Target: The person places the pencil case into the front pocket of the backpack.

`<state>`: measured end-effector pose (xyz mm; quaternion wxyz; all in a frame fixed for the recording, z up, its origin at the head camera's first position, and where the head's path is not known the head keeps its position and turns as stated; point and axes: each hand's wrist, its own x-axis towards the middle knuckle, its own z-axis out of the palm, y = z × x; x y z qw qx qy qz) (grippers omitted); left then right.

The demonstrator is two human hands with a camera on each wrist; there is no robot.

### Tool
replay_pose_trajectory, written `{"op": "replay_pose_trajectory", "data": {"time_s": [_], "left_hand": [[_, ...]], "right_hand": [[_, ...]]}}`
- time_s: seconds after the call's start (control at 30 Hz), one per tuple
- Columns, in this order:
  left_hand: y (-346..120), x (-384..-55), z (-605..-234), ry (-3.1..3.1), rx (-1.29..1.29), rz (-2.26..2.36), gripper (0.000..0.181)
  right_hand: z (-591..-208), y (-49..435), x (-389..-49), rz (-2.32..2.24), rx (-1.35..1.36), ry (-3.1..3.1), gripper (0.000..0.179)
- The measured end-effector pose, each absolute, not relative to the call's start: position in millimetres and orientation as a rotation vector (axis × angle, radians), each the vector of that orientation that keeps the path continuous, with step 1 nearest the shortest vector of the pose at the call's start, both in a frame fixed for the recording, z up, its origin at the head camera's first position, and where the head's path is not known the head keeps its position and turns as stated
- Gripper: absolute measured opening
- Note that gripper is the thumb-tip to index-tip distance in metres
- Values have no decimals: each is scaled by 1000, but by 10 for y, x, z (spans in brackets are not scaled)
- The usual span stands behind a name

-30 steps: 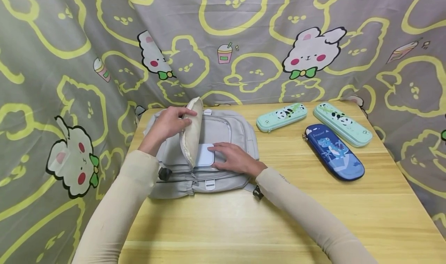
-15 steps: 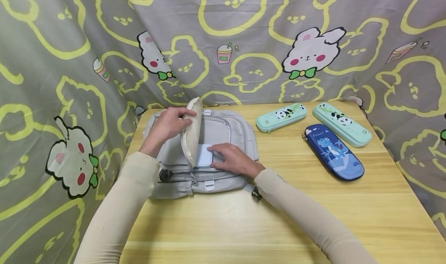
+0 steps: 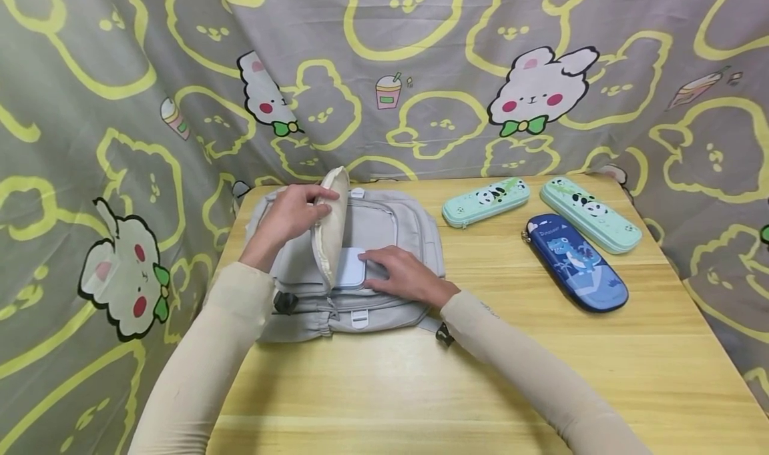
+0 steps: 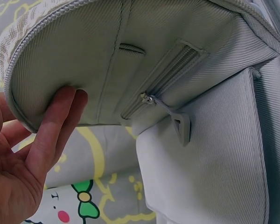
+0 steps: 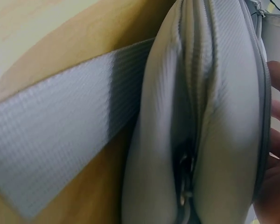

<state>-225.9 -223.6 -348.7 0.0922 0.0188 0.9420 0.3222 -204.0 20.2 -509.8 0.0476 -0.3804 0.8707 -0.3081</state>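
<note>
A grey backpack [image 3: 414, 218] lies on the table with its front compartment unzipped. My left hand [image 3: 294, 209] pinches the edge of the raised front flap [image 3: 334, 231] and holds it up. In the left wrist view, the fingers [image 4: 53, 123] press on the flap's lining, near a small inner zipper [image 4: 148, 98]. A pale blue case [image 3: 353, 268] with rounded corners sits in the opening, its left part hidden behind the flap. My right hand [image 3: 404, 276] grips its right end between thumb and fingers. The right wrist view shows that hand [image 5: 277, 186] only partly, behind the bag's side.
Two mint-green panda pencil cases [image 3: 486, 201] and a dark blue dinosaur pencil case [image 3: 577, 261] lie to the right on the wooden table [image 3: 384, 388]. A strap with a black buckle [image 3: 444, 333] sticks out near my right wrist. A patterned curtain [image 3: 432, 55] hangs behind.
The pale blue case and my right hand have shifted very slightly left. My left hand and the raised flap stay in place.
</note>
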Motion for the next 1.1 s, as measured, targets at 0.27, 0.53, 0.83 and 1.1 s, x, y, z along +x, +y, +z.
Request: {"op": "replay_pose_trajectory", "data": {"time_s": [0.27, 0.53, 0.83, 1.1], "left_hand": [[-2255, -2264, -3492, 2797, 55, 960, 36], [-2257, -2254, -3486, 2794, 69, 961, 37], [-2258, -2261, -3492, 2791, 46, 973, 36], [-2248, -2264, -3504, 2794, 64, 960, 36]], "right_hand": [[-5212, 444, -2067, -992, -1283, 2634, 53], [-5130, 791, -2019, -963, -1203, 2728, 45], [-5101, 1170, -2015, -1001, -1136, 2786, 41], [-5110, 1487, -1989, -972, -1017, 2837, 42]]}}
